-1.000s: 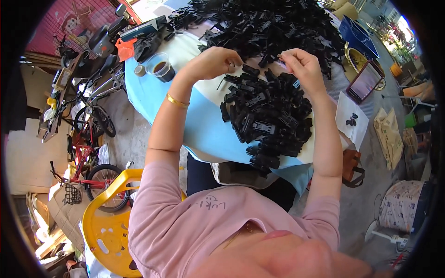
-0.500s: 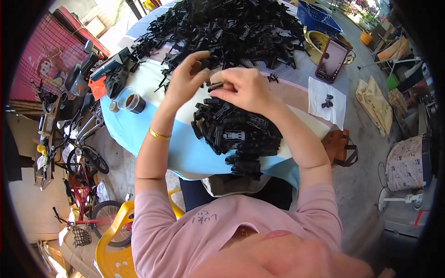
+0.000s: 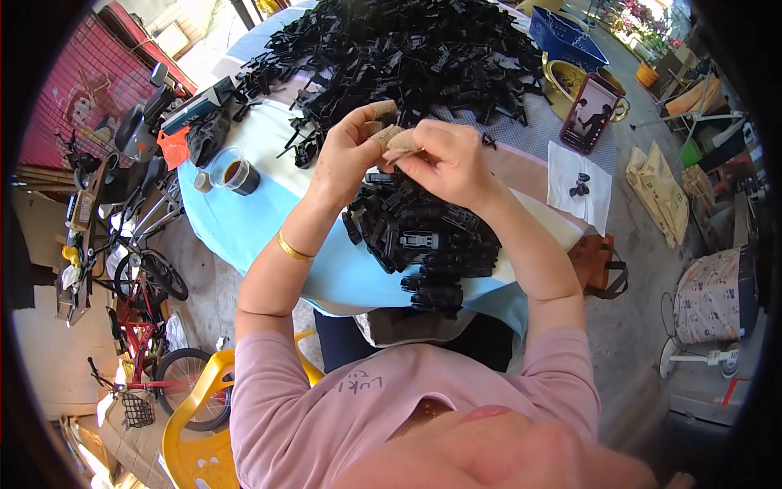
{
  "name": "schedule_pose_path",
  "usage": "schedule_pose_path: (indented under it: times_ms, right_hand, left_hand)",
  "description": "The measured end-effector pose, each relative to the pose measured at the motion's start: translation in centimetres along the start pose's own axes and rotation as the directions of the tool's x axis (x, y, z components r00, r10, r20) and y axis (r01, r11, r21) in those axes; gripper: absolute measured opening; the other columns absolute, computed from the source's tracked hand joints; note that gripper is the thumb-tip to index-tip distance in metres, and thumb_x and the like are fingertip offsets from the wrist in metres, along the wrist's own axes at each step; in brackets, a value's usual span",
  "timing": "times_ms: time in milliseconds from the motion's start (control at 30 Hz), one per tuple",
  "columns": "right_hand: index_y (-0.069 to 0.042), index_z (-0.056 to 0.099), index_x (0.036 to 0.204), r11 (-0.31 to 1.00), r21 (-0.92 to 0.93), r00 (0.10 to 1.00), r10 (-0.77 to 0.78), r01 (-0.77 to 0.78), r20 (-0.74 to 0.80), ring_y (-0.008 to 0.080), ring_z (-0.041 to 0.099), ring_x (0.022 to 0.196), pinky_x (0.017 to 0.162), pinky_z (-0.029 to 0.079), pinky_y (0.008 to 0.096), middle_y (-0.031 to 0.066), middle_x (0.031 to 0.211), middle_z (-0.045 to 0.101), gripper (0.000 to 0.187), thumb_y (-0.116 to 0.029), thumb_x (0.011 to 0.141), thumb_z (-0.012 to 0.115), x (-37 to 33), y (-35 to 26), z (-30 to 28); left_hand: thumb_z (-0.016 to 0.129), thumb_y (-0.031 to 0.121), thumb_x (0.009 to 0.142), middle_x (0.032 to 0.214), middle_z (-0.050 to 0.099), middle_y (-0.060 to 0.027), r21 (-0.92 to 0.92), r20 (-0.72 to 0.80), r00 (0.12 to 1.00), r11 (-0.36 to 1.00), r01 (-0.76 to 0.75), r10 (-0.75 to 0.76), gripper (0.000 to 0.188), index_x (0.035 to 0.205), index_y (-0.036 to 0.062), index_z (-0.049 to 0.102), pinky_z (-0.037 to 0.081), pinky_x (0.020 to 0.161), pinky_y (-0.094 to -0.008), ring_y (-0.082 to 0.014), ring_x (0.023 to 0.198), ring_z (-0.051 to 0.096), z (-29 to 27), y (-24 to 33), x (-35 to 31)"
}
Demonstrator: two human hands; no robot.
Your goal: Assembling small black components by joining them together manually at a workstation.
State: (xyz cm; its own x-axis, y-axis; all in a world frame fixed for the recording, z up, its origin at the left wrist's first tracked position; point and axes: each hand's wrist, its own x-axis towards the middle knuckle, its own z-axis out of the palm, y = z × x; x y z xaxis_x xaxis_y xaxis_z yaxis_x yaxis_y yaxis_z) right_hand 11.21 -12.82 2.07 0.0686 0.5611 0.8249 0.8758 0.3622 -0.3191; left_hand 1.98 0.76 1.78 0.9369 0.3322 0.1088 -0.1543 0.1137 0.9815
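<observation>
My left hand (image 3: 349,156) and my right hand (image 3: 450,161) meet at the fingertips above the table, between two heaps of black plastic parts. Tan coverings wrap several fingertips. My right thumb and fingers are pinched on a small black plastic part, of which only a dark sliver shows. The left hand's fingers are bent, its thumb pressed against the right fingertips; what it grips is hidden. Just below the hands lies the smaller heap of black parts (image 3: 419,238), some in neat rows. A much larger loose heap (image 3: 399,61) covers the far side.
Left on the cloth-covered table (image 3: 216,220) stand a plastic cup of dark liquid (image 3: 236,173) and a dark cloth bundle (image 3: 206,143). At right are a propped phone (image 3: 588,112), a white napkin (image 3: 570,204) with small dark pieces, a gold pot (image 3: 562,75) and a blue basket (image 3: 566,37).
My hands have drawn closer together, and the left fingers have curled in toward the right ones. The dark part in my right hand is more hidden now. The view has shifted slightly.
</observation>
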Motion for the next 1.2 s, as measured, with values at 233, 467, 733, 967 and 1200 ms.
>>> schedule_pose_path:
  times_ms: [233,467,733,967,1200]
  right_hand:
    - [-0.001,0.060,0.085,0.803,0.384,0.851,0.520,-0.455,-0.078,0.0041,0.055,0.064,0.056,0.045,0.0176,0.0019,0.075,0.062,0.012,-0.007,0.076,0.067,0.2,0.8,-0.8]
    - [-0.002,0.056,0.089,0.593,0.469,0.713,0.690,-0.654,0.121,0.0008,0.045,0.054,0.045,0.034,0.0140,-0.0012,0.070,0.055,0.016,-0.017,0.083,0.061,0.3,1.8,-0.6]
    - [0.000,0.059,0.089,0.542,0.467,0.680,0.706,-0.698,0.198,-0.0004,0.035,0.047,0.042,0.025,0.0142,-0.0020,0.064,0.051,0.016,-0.015,0.089,0.052,0.3,0.6,-0.7]
    - [0.000,0.062,0.092,0.659,0.390,0.755,0.631,-0.644,0.181,-0.0009,0.035,0.049,0.042,0.025,0.0144,-0.0013,0.064,0.054,0.017,-0.014,0.088,0.053,0.2,0.7,-0.9]
    - [-0.001,0.064,0.086,0.673,0.332,0.745,0.640,-0.661,0.186,0.0024,0.046,0.055,0.049,0.035,0.0180,-0.0018,0.061,0.057,0.015,-0.014,0.086,0.055,0.5,-0.1,-0.9]
  left_hand:
    - [0.058,0.003,0.081,0.090,0.056,-0.0052,0.128,0.180,0.974,0.979,-0.162,0.137,0.051,0.127,-0.0054,0.037,0.047,0.058,-0.0214,-0.0085,0.073,0.054,0.7,0.7,-0.8]
    - [0.053,0.003,0.083,0.094,0.057,-0.0077,0.147,0.056,0.979,0.969,-0.201,0.194,0.048,0.125,-0.0019,0.030,0.041,0.055,-0.0188,-0.0080,0.071,0.052,0.7,0.6,-1.2]
    - [0.050,0.005,0.086,0.090,0.056,-0.0043,0.176,0.051,0.974,0.958,-0.225,0.219,0.026,0.111,-0.0008,0.043,0.042,0.060,-0.0196,-0.0068,0.070,0.050,0.7,0.8,-1.3]
    - [0.051,0.005,0.087,0.091,0.059,-0.0062,0.245,-0.003,0.947,0.919,-0.309,0.320,0.026,0.111,-0.0020,0.044,0.045,0.063,-0.0213,-0.0072,0.073,0.052,0.8,0.1,-1.3]
    - [0.057,0.004,0.084,0.094,0.060,-0.0063,0.241,-0.014,0.930,0.904,-0.352,0.366,0.026,0.108,-0.0025,0.048,0.046,0.070,-0.0206,-0.0074,0.082,0.055,0.9,0.0,-1.3]
